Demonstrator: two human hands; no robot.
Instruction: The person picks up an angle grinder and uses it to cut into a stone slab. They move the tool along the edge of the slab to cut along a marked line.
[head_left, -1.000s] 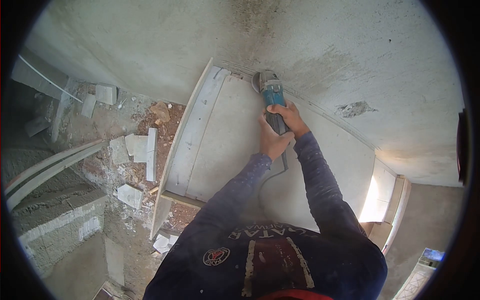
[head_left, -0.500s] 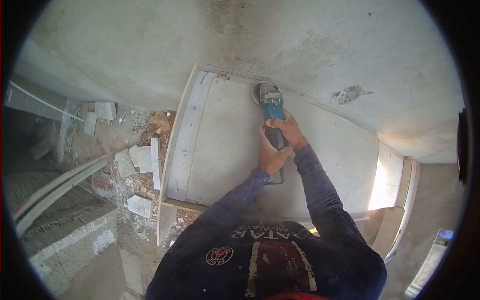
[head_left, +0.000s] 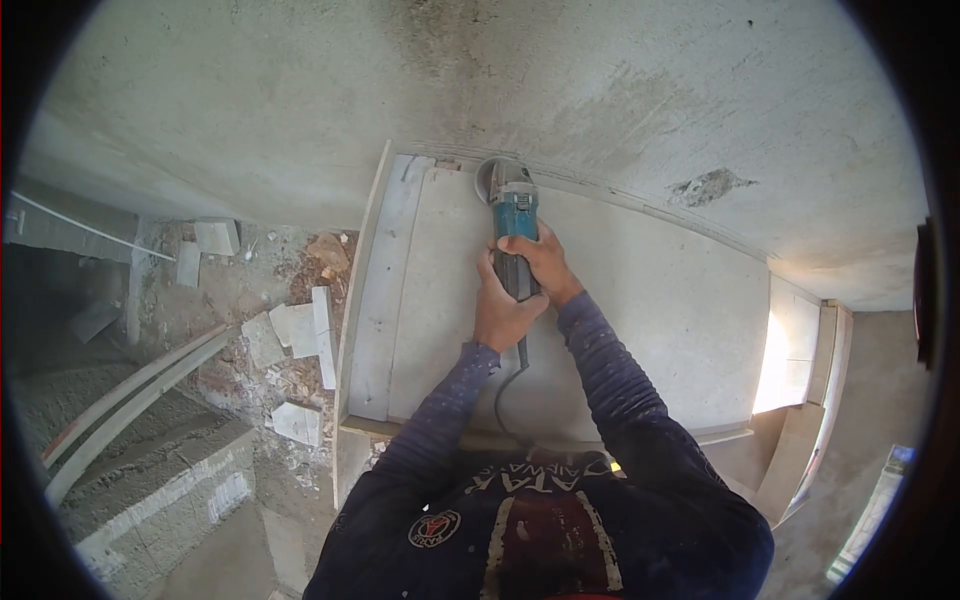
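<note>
Both hands are wrapped round a teal and black angle grinder (head_left: 516, 208). My left hand (head_left: 499, 312) grips the rear of its dark body, and my right hand (head_left: 546, 262) holds it further forward, thumb across the casing. The round disc (head_left: 486, 180) sits at the front left of the tool, at the far edge of a large pale board (head_left: 620, 290), close to the wall (head_left: 560, 80). A dark power cord (head_left: 502, 405) runs from the grinder's rear back toward my torso.
A narrow whitish strip (head_left: 378, 300) and an upright plank (head_left: 362, 270) border the board's left end. Broken white tile pieces (head_left: 297, 423) and rubble lie on the floor at left, beside long curved strips (head_left: 130, 400). More boards (head_left: 815, 400) stand at right near bright light.
The grinder and both hands have moved left along the board's far edge. The power cord now shows more of its length behind the tool. The camera view has shifted slightly.
</note>
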